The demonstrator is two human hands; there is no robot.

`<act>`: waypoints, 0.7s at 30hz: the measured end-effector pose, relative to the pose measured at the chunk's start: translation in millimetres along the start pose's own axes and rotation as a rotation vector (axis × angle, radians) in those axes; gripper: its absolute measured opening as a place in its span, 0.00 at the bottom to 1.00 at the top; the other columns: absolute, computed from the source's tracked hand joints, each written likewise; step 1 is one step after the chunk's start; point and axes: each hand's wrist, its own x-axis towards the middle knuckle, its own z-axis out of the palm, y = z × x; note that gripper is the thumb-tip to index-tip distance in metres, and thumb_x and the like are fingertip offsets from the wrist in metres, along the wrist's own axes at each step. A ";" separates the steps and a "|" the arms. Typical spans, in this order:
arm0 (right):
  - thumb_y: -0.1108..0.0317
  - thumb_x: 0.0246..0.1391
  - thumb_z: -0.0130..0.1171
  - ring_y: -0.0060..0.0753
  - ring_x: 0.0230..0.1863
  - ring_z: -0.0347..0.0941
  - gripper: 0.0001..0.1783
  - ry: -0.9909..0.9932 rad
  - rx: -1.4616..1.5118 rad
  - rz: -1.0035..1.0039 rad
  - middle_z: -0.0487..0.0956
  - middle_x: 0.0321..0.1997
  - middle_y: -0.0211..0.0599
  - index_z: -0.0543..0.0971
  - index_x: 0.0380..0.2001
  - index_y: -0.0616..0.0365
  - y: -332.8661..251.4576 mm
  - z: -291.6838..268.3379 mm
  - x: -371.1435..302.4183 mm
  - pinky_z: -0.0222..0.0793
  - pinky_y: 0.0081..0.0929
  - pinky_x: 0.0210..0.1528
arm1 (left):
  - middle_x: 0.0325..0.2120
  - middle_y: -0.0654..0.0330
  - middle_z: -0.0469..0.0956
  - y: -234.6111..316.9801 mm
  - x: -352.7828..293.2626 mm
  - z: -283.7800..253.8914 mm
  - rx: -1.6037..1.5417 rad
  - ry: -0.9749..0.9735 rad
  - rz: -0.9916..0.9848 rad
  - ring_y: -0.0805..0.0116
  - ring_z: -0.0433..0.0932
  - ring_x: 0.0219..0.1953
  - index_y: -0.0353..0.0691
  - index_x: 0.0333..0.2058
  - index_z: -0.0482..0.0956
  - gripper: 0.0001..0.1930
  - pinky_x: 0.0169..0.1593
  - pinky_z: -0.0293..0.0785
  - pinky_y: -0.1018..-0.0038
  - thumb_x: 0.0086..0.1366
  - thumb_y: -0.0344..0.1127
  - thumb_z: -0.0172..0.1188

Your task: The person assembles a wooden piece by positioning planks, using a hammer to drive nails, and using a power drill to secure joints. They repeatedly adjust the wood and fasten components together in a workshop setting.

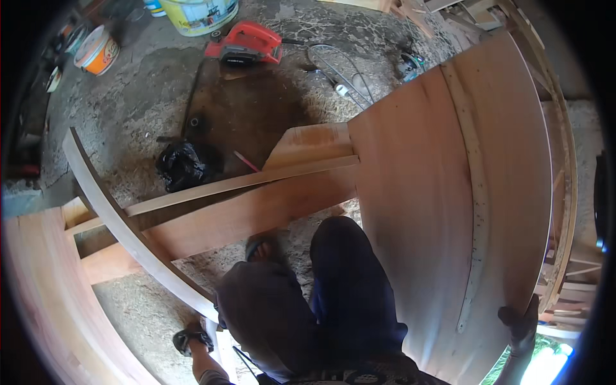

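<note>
At the lower right, my right hand [521, 322] is closed over the edge of a large curved wooden panel [410, 212], thumb on its face. A long curved strip dotted with small holes [473, 192] lies on that panel. To the left, my left hand [196, 326], with a dark band at the wrist, is by the lower end of a pale curved wooden strip [135, 231]; its fingers are hidden in shadow. This strip crosses over a wooden rail [250, 215], which runs from the large panel to another wooden panel [45, 276] at the left.
A red power planer [247, 43] lies on the rough floor [138, 115] beyond the rail. Near it are a black plastic bag [183, 165], a yellow bucket [199, 16], an orange and white tub [97, 51] and a looped cable [346, 70]. My knees [346, 247] are between the panels.
</note>
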 end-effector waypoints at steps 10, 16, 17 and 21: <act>0.60 0.40 0.69 0.27 0.33 0.66 0.32 -0.066 0.120 -0.326 0.71 0.35 0.31 0.69 0.47 0.63 -9.4 13.2 -2.4 0.67 0.28 0.37 | 0.43 0.58 0.76 34.6 -42.6 -13.7 0.091 -0.039 0.120 0.70 0.76 0.32 0.40 0.49 0.74 0.17 0.31 0.75 0.71 0.61 0.35 0.55; 0.63 0.40 0.66 0.27 0.35 0.66 0.31 -0.177 0.195 -0.315 0.71 0.37 0.34 0.69 0.48 0.64 -20.6 7.7 -4.5 0.67 0.27 0.38 | 0.41 0.54 0.75 55.8 -85.9 -28.0 0.176 -0.088 0.155 0.68 0.77 0.32 0.37 0.48 0.74 0.17 0.29 0.76 0.71 0.59 0.30 0.55; 0.63 0.40 0.66 0.27 0.35 0.66 0.31 -0.161 0.195 -0.360 0.71 0.37 0.34 0.69 0.48 0.64 -15.8 11.4 -2.3 0.67 0.27 0.38 | 0.41 0.54 0.75 60.9 -93.4 -33.7 0.191 -0.088 0.163 0.67 0.77 0.32 0.36 0.48 0.74 0.17 0.29 0.76 0.71 0.59 0.29 0.55; 0.64 0.39 0.66 0.27 0.35 0.66 0.34 -0.132 0.194 -0.445 0.71 0.37 0.34 0.69 0.51 0.65 -1.9 19.7 5.0 0.67 0.28 0.40 | 0.40 0.52 0.75 63.2 -122.2 -51.5 0.280 -0.093 0.143 0.66 0.77 0.31 0.34 0.47 0.73 0.17 0.27 0.76 0.70 0.58 0.26 0.56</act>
